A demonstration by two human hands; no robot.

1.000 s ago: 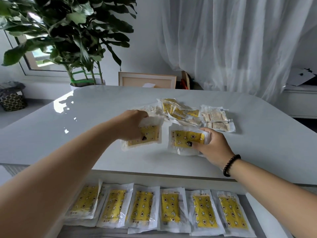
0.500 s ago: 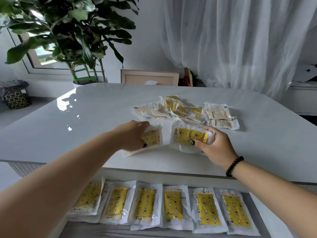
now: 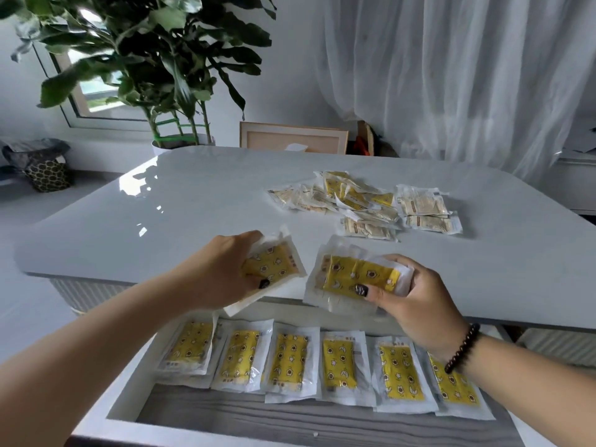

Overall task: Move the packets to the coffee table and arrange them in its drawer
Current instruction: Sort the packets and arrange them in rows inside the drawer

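The left hand [image 3: 225,272] is gripping a yellow-printed packet [image 3: 274,269], fingers curled over its far edge and thumb pressing its face, and is holding it tilted over the near edge of the coffee table [image 3: 193,201]. The right hand [image 3: 416,304] is pinching a small stack of packets [image 3: 354,277], thumb on top and fingers wrapped round the right end, the stack's lower edge overhanging the table rim. Directly below, the open drawer [image 3: 290,417] is already holding a row of six packets [image 3: 290,359] lying side by side along its back, some of them apparently doubled; its grey front strip is showing bare. Farther out on the tabletop, a loose pile of packets [image 3: 354,201] is waiting unsorted, with two paler packets [image 3: 425,211] just to its right. Judgement: the moving stage is looking complete and the arranging is partway through, with the held packets and the whole pile outstanding. Against the earlier frames, both hands are drawing nearer the table edge with their loads, the left packet is tilting more steeply, and the drawer row and pile are lying unchanged.
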